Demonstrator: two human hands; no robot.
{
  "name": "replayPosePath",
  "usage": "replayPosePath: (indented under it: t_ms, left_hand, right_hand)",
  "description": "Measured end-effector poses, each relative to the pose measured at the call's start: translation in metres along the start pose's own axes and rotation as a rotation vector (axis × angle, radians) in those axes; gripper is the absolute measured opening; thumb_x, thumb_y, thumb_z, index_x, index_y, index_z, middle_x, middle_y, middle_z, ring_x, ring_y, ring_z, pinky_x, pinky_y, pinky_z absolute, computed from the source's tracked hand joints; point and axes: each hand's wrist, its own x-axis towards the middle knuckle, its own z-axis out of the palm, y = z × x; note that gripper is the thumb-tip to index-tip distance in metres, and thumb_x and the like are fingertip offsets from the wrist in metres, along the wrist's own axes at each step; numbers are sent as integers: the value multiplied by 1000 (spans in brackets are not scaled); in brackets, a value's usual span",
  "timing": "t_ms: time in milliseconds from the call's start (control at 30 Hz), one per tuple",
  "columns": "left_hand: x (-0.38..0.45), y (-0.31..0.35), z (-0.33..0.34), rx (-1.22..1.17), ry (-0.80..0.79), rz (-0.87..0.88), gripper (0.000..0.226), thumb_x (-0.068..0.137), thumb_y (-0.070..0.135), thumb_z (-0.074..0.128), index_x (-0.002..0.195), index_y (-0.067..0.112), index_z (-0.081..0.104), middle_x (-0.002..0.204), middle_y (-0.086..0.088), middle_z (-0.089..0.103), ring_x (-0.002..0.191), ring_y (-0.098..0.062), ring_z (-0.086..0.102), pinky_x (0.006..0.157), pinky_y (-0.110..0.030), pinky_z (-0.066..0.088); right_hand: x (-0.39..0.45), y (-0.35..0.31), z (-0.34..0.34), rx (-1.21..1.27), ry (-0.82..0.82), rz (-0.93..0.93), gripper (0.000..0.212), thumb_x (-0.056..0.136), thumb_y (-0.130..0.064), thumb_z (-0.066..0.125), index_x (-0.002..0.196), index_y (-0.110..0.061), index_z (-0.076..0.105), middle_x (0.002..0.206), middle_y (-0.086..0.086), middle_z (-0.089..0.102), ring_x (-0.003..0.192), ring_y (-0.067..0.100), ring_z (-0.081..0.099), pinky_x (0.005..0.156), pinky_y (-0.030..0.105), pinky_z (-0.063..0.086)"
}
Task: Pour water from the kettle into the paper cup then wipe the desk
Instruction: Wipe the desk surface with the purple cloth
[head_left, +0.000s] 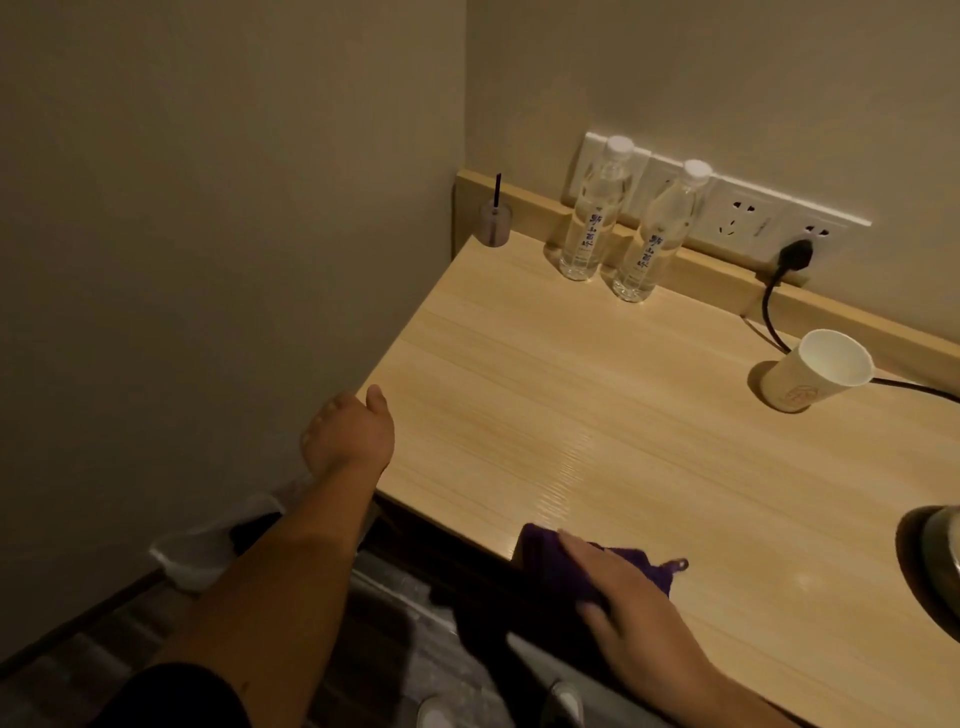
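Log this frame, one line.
step: wipe | right hand: flat on cloth, desk front edge | left hand: beside desk corner | cup: standing

The long laminate desk (571, 415) is pale yellow wood with straight grain lines. At its near edge the soft terry cloth (545, 561) is deep purple. At the right, the round paper cup (815, 371) is white (a faint emblem on its side). The far clear plastic bottles (592, 223) have white caps and blue lettering.

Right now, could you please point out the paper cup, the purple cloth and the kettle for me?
paper cup (795, 382), head view, on its outer side wall.
purple cloth (540, 558), head view, on its uncovered left end.
kettle (948, 545), head view, on its metal body at the picture's right edge.
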Motion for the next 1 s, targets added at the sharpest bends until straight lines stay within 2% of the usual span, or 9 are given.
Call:
replayPosePath:
  t_ms: [33,133,200,367,433,533,600,667,1000]
  left_hand:
    - [0,1,1,-6,21,-11,65,99,50,20,131,0,48,133,-23,54,118,-39,52,95,-46,40]
    - [1,4,3,-8,76,-16,61,99,47,23,120,0,55,121,-22,61,108,-39,57,86,-44,43]
    - [0,2,5,-9,94,6,59,99,46,23,118,1,58,118,-20,63,104,-38,58,83,-43,44]
    - [5,-1,10,1,63,-22,57,99,44,20,116,8,61,111,-15,66,97,-34,60,81,-42,49]
    - [7,0,13,2,56,-40,55,98,42,20,103,10,64,95,-13,67,83,-32,61,72,-37,49]
    - [7,-2,17,11,168,48,52,99,35,27,77,7,65,67,-13,63,57,-31,57,55,-34,47]
    - [7,-1,13,-7,156,27,51,99,35,25,84,7,65,76,-13,65,65,-31,60,62,-37,50]
    - [7,2,11,8,112,-41,50,99,39,23,94,10,64,86,-10,65,74,-27,59,70,-38,48]
    - [7,4,7,59,33,-10,45,101,35,17,110,10,53,102,-9,60,92,-28,58,77,-37,42]
  right_hand:
    - [9,-10,-13,228,18,99,54,90,-8,58,133,-41,51,117,-39,59,113,-13,52,99,13,34]
    - [52,-31,-55,826,-34,399,23,93,-21,57,112,-23,69,108,6,73,103,28,66,97,46,46]
    - [92,-45,-80,936,28,446,25,92,-26,57,111,-13,67,108,19,70,99,39,65,92,51,48]
    - [231,-69,-109,485,238,199,17,98,-33,48,103,-22,59,100,10,68,88,29,64,78,42,49]
    - [292,-66,-104,88,298,55,28,99,-35,45,123,-24,53,103,6,65,84,20,60,71,35,46]
    - [366,-52,-73,-283,181,-165,42,98,-24,45,139,-19,40,119,14,62,101,32,60,83,43,48]
    - [391,-35,-42,-497,12,-253,48,98,-30,43,143,-17,36,136,14,53,122,35,50,98,45,42]
    - [400,-23,-22,-698,-14,-298,56,98,-40,37,148,-15,28,152,11,35,141,32,27,113,46,24]
    - [288,-25,17,-742,-199,-503,60,100,-46,29,151,-16,21,159,5,18,147,22,12,117,37,2]
